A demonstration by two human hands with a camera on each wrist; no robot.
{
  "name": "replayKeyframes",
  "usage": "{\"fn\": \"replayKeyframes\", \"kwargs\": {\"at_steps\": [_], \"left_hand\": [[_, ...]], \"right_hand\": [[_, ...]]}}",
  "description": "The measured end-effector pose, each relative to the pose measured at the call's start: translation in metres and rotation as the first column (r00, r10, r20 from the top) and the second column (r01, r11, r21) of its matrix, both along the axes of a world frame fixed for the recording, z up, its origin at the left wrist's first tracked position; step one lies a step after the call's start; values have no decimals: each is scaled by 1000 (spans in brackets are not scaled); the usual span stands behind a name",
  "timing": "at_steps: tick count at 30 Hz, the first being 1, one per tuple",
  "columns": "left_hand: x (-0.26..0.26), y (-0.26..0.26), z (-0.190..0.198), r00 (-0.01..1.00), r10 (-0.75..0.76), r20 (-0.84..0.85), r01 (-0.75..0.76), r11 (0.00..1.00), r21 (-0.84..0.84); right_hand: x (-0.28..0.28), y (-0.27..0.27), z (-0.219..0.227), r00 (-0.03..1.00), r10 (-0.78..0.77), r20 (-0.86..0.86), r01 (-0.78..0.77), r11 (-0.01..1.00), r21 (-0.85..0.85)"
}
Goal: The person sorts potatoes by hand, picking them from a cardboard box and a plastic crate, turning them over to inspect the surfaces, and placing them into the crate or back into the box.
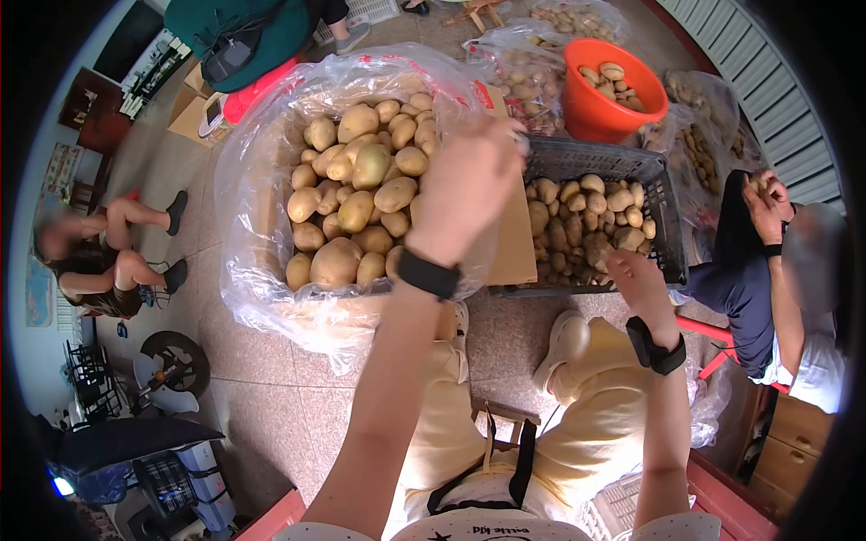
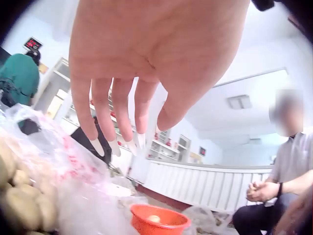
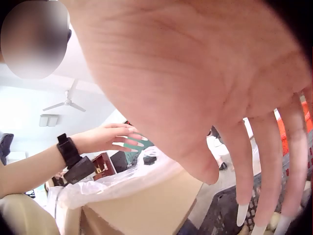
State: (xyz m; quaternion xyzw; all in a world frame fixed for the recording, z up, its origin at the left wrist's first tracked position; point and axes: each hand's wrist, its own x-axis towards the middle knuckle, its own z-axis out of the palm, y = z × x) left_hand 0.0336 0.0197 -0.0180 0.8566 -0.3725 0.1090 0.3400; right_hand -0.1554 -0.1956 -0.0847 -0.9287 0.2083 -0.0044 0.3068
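Tiled floor surrounds boxed potatoes; shirt print includes "kid".

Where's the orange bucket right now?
In the head view, the bucket stands at upper right, just beyond the black crate, with bagged potatoes beside it.

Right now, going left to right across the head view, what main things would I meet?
Seated person with bare legs → plastic-lined cardboard box of potatoes → black crate of potatoes → seated person in dark trousers.
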Motion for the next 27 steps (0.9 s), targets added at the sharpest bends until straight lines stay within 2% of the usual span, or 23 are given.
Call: {"fn": "replayKeyframes", "kwargs": {"at_steps": [3, 6, 7, 9, 11, 12, 13, 15, 16, 18, 20, 23, 25, 27], "left_hand": [[-40, -34, -9, 980, -197, -31, 199, 969, 148], [-71, -54, -27, 943, -334, 4, 331, 936, 121], [-80, -61, -35, 939, -328, 99, 307, 934, 183], [-97, -68, -48, 920, -368, 137, 312, 897, 313], [-115, -70, -52, 910, -388, 150, 322, 885, 335], [-122, -74, -53, 903, -391, 177, 312, 881, 354], [-129, -78, -61, 894, -413, 175, 344, 882, 322], [-144, -79, -69, 865, -479, 152, 389, 830, 399], [-154, -81, -75, 870, -469, 150, 396, 848, 351], [-173, -84, -87, 840, -540, 56, 470, 774, 424], [-186, -84, -89, 834, -551, 40, 486, 766, 422], [-198, -82, -90, 823, -568, 3, 506, 735, 452], [-204, -82, -90, 819, -573, -14, 513, 722, 464], [-207, -82, -91, 826, -564, 0, 474, 694, 542]], "right_hand": [[-4, -19, -7, 1000, -19, 9, 19, 1000, -4], [-9, -31, -8, 1000, -23, -11, 24, 998, 64], [-10, -36, -9, 999, -34, -14, 35, 998, 59], [-13, -44, -15, 994, -82, -76, 90, 991, 101], [-22, -57, -34, 989, -96, -108, 107, 989, 104], [-25, -64, -40, 995, -47, -85, 55, 995, 86], [-25, -72, -42, 998, 10, -66, -6, 998, 57], [-31, -74, -41, 1000, -4, -14, 7, 983, 184], [-33, -79, -46, 998, 12, -64, 1, 981, 197], [-37, -84, -47, 991, 26, -130, -1, 982, 191], [-36, -78, -50, 983, 6, -185, 54, 946, 319], [-36, -67, -45, 979, 7, -202, 55, 952, 301], [-39, -71, -57, 978, 28, -208, 37, 952, 303], [-38, -72, -61, 976, 51, -210, 15, 953, 302]]}}
